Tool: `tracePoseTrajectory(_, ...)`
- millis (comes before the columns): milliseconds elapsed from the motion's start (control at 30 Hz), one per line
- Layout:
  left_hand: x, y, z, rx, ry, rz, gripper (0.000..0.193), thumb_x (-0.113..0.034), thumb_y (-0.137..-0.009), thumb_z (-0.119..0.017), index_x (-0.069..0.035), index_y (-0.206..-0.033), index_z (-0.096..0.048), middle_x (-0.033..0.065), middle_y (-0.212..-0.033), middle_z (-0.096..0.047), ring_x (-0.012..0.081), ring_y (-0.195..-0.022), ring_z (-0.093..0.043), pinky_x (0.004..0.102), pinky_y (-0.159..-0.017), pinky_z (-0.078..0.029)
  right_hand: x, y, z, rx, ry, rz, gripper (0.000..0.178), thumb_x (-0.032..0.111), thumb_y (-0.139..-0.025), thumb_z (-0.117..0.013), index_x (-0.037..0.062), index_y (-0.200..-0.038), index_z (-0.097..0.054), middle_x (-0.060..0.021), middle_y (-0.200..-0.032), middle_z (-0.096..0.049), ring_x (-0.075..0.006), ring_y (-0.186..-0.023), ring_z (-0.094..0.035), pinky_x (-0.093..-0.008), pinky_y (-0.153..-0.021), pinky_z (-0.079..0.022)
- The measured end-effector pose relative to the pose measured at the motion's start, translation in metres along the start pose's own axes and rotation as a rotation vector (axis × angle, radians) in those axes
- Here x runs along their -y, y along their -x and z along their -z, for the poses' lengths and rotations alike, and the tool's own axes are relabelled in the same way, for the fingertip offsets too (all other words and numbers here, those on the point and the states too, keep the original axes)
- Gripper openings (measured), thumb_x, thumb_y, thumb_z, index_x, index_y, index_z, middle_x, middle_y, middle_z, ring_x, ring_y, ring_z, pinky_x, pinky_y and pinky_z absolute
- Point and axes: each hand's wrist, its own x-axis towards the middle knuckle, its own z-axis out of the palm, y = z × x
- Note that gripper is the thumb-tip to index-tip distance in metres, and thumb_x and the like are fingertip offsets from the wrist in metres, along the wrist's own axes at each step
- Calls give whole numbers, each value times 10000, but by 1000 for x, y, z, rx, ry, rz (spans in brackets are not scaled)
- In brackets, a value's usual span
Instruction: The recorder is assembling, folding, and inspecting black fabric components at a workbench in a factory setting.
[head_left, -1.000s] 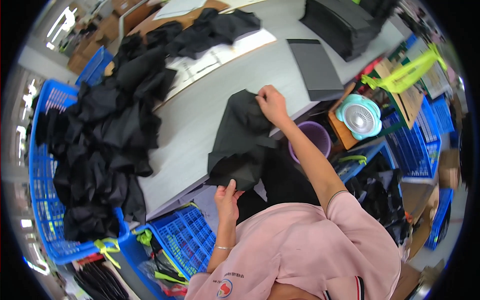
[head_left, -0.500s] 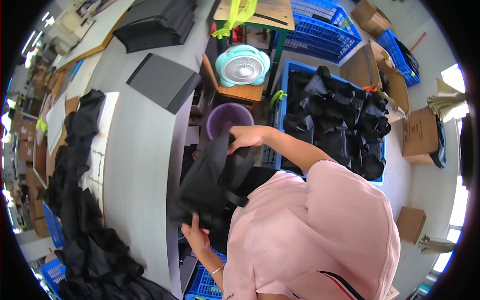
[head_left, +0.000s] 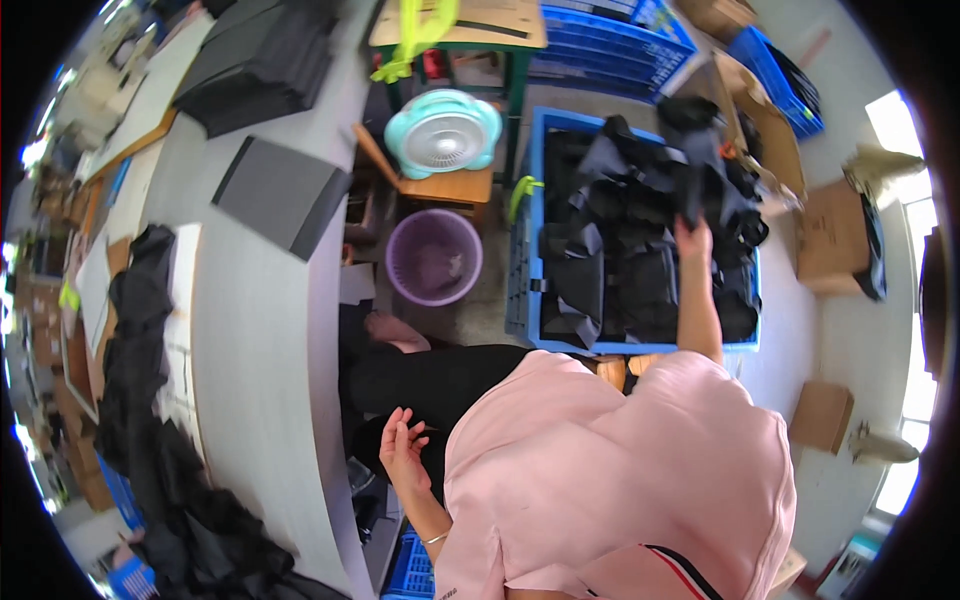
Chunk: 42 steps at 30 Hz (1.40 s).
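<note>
My right hand [head_left: 692, 240] is closed at the lower end of a black fabric piece [head_left: 700, 165], out over a large blue crate [head_left: 538, 230]. The fabric reaches upward from the fingers and is a little blurred; its exact kind does not show. Heaped in the crate are several similar black sewn pieces [head_left: 640, 275], some with grey faces. My left hand [head_left: 403, 458], with a bracelet at the wrist, hangs beside my black-trousered lap, fingers loosely apart and holding nothing.
A long grey table [head_left: 265, 370] runs along the left, bearing a stack of dark sheets [head_left: 265, 65], one grey-black panel [head_left: 282, 197] and bunched black fabric [head_left: 140, 380]. A purple bin [head_left: 433, 257] stands below a turquoise fan [head_left: 443, 135] on a wooden stool. Cardboard boxes [head_left: 838, 240] lie right.
The black fabric piece has gone from between both hands at my lap to over the crate, carried by my right hand. My left hand has let go. The view has shifted slightly.
</note>
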Motion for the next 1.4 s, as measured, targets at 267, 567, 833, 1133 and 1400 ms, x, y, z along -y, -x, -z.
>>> tracePoseTrajectory(267, -16, -1, 4, -115, 62, -96, 343, -195, -986, -610, -12, -1276, -609, 108, -1216, -668, 138, -939, -669, 234, -724, -535, -133, 112, -49, -171, 1007, 129, 488, 181, -897, -680, 3, -1318, -511, -187, -1240, -528, -239, -995, -633, -355, -733, -572)
tracePoseTrajectory(567, -88, 0, 90, -614, -150, -660, 202, -123, -955, -639, -10, -1114, -691, 48, -1060, -698, 143, -937, -659, 284, -802, -528, -189, 421, -211, 1464, 1122, 636, 387, -24, -887, -590, -12, -1270, -540, -195, -1190, -537, -245, -926, -559, -339, -798, -478)
tracePoseTrajectory(833, -198, 7, 204, -1767, -541, -1055, 355, -63, -819, -729, -77, -1168, -662, 135, -1325, -554, 333, -1203, -506, 428, -1028, -399, -189, 494, -183, 1974, 1097, 615, 232, 3, -886, -633, 80, -1104, -659, -140, -1294, -558, -309, -944, -669, -382, -758, -556)
tracePoseTrajectory(1133, -166, 23, 186, -1456, -534, -1103, 371, 60, -789, -623, -106, -1104, -726, 76, -1071, -666, 251, -988, -618, 341, -863, -498, -202, 592, -237, 2137, 584, 577, 221, -51, -861, -633, 20, -1068, -665, -150, -1138, -658, -317, -941, -681, -365, -799, -558)
tracePoseTrajectory(1400, -141, 36, 93, -853, -499, -1144, 359, 50, -775, -623, -82, -1092, -731, 91, -1037, -668, 263, -965, -623, 345, -844, -503, -264, 691, -276, 2348, 440, 893, 190, -3, -820, -596, 5, -1004, -645, -161, -1005, -661, -347, -860, -659, -417, -714, -541)
